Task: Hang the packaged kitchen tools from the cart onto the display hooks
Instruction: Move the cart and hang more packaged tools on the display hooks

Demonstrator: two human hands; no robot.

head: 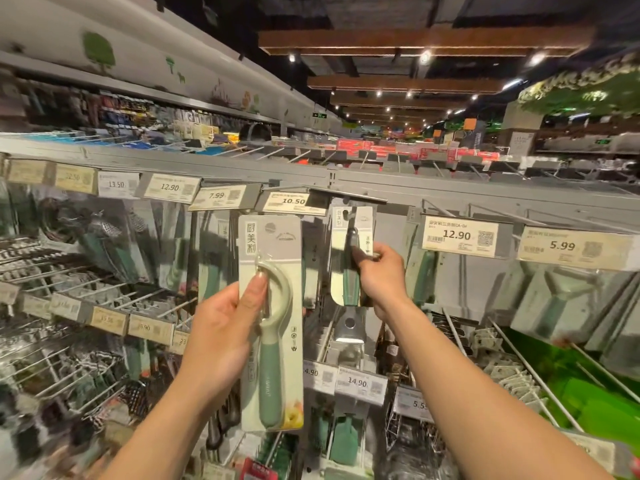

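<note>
Along display hooks (535, 374), price tags (457, 235)

Supermarket housewares aisle, white printed price labels (460, 236) with barcodes clipped along a grey metal display rail (485, 192), carded kitchen tools (550, 306) hanging from wire hooks (535, 374), stocked shelves (138, 112) receding under ceiling spotlights (425, 57).

Price tags (460, 236) line shelf rail (207, 164); wooden beams (415, 39), spotlights (425, 57) overhead.

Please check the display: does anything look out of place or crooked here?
Only one thing: the price tag holder above the package that the right hand holds is flipped up, nearly edge-on, while the 10.50 tag and 12.90 tag beside it face forward.
</note>
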